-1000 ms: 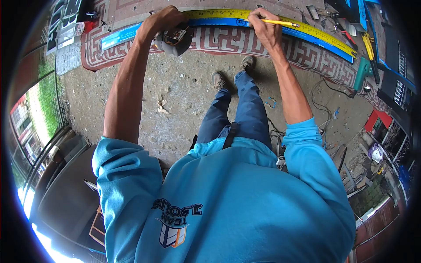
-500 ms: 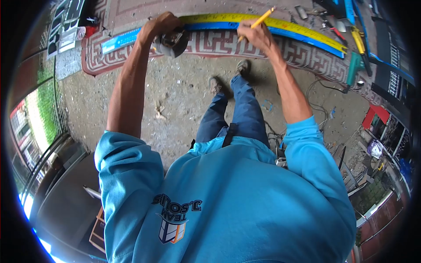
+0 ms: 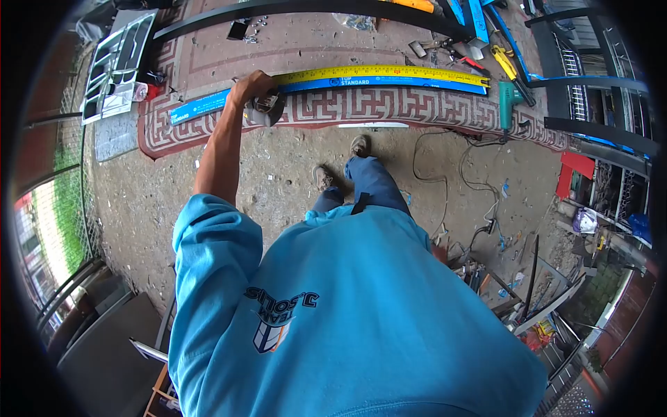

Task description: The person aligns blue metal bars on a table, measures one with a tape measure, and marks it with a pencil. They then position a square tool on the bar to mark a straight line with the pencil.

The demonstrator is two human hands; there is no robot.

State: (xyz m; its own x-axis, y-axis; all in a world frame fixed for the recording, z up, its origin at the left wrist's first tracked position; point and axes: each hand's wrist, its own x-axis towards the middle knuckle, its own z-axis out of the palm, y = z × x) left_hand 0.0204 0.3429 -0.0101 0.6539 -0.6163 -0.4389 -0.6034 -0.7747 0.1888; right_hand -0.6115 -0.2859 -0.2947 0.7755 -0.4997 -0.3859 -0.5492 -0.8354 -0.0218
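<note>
Left hand (image 3: 253, 86), eleven o'clock, is gripping the yellow tape measure (image 3: 382, 71), fingers curled; the tape is lying along the blue strip (image 3: 389, 80) toward two o'clock. Right hand (image 3: 439, 253), four o'clock, is barely showing; finger state cannot be told.

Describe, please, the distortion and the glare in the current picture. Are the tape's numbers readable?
In the head view, the black beam looks bowed and the corners go dark, fisheye-like; at the head view's left, glare whitens the area beside the grass; in the head view, the tape is well lit, but its numbers are too small to read surely.
</note>
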